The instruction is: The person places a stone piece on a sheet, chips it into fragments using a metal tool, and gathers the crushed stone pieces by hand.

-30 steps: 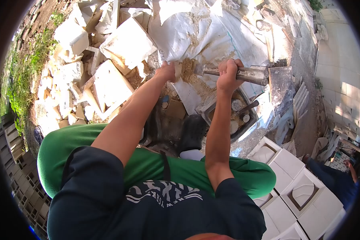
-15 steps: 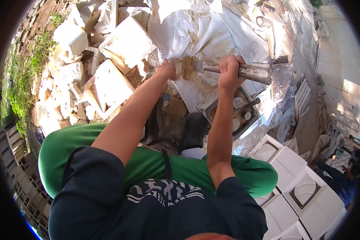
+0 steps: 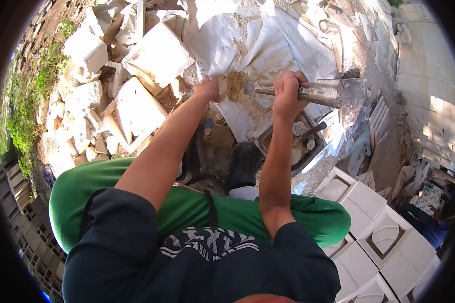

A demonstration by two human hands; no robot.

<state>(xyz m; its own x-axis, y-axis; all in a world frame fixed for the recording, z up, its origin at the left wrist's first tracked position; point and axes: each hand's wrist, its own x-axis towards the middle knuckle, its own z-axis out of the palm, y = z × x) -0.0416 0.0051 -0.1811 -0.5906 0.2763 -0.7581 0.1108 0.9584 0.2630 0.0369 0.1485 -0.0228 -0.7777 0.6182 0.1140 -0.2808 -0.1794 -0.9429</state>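
My left hand (image 3: 207, 90) is closed at the edge of a white woven sack (image 3: 268, 50), seemingly gripping its fabric. Tan sandy powder (image 3: 235, 87) lies on the sack just right of that hand. My right hand (image 3: 290, 93) is wrapped round a worn, crusted metal tool (image 3: 321, 94), held nearly level. Its thick tubular end points right, and its narrower grey end reaches left to the powder. I cannot tell the tool's exact kind. Below the right hand stands a dark square container (image 3: 313, 146) with roundish pieces and a dark-handled implement (image 3: 314, 130) in it.
Broken white blocks (image 3: 141, 108) are heaped on the left. Pale molded blocks (image 3: 361, 214) stand in rows at the lower right, near another person's dark blue clothing (image 3: 429, 227). My black shoe (image 3: 243, 164) is below the sack. More pale blocks (image 3: 424, 86) line the far right.
The view has shifted slightly, so both hands appear a little further left. Both keep their grips, and the tool stays almost level at the powder.
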